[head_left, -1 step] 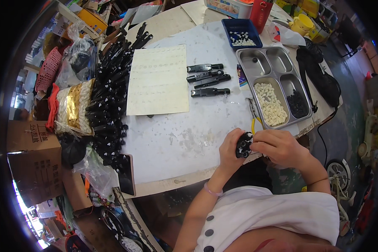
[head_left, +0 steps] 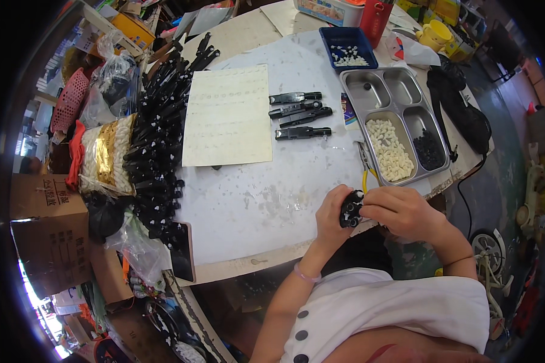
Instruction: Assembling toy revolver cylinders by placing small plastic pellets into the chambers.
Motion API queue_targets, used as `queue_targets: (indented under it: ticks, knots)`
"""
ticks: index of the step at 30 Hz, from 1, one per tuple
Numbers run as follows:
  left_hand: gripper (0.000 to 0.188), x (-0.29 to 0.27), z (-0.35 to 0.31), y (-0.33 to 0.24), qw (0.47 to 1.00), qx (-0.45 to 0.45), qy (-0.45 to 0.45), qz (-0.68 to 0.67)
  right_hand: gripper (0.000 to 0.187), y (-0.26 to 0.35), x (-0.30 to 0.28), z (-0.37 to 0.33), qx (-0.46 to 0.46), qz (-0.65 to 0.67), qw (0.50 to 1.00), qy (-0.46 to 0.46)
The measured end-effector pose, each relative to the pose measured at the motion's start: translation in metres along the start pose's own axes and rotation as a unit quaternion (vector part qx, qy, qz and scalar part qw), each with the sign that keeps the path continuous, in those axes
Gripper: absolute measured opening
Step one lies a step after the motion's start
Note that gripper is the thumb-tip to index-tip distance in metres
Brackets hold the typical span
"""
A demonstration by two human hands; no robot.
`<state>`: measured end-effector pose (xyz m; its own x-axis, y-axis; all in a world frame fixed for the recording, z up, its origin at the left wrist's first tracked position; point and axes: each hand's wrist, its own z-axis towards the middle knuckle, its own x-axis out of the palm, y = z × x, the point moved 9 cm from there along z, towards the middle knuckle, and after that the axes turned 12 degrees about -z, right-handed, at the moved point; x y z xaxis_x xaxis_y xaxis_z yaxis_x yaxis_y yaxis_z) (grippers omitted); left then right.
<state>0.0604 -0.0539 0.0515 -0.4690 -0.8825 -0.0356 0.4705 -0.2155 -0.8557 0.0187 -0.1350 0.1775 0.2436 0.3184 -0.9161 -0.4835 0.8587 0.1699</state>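
My left hand [head_left: 333, 219] is closed around a black plastic part [head_left: 350, 209] with round openings and small white bits on it, held just over the table's near edge. Against its right side, the fingers of my right hand [head_left: 399, 212] are pinched together. Whatever lies between those fingertips is hidden. Yellow-handled pliers [head_left: 366, 166] lie just beyond my hands. Past them stands a metal compartment tray [head_left: 399, 112], with cream-coloured small pieces [head_left: 389, 151] in one compartment and black small pieces [head_left: 429, 150] in another.
Several black clip-like parts [head_left: 301, 132] lie beside a written paper sheet [head_left: 227, 115]. A large pile of similar black parts [head_left: 157, 130] covers the table's left side, with a dark phone-like slab [head_left: 180, 251] at its near end. Farther back are a blue bin [head_left: 348, 37] and a red bottle [head_left: 376, 21].
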Motion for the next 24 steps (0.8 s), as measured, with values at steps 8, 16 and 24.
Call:
queue_targets:
  ticks: [8,16,24]
  knots:
    - [0.062,-0.002,-0.002,0.001,1.000,-0.008,-0.008,-0.008,0.027,-0.003,0.003,0.003,-0.008,0.005,1.000,0.028]
    - [0.058,0.000,0.003,-0.004,1.000,-0.019,-0.001,-0.011,0.024,-0.001,0.000,0.001,-0.003,-0.024,1.000,0.020]
    - [0.056,0.003,0.005,-0.009,1.000,0.002,0.000,-0.002,0.017,0.012,0.001,0.003,-0.051,-0.113,0.987,0.107]
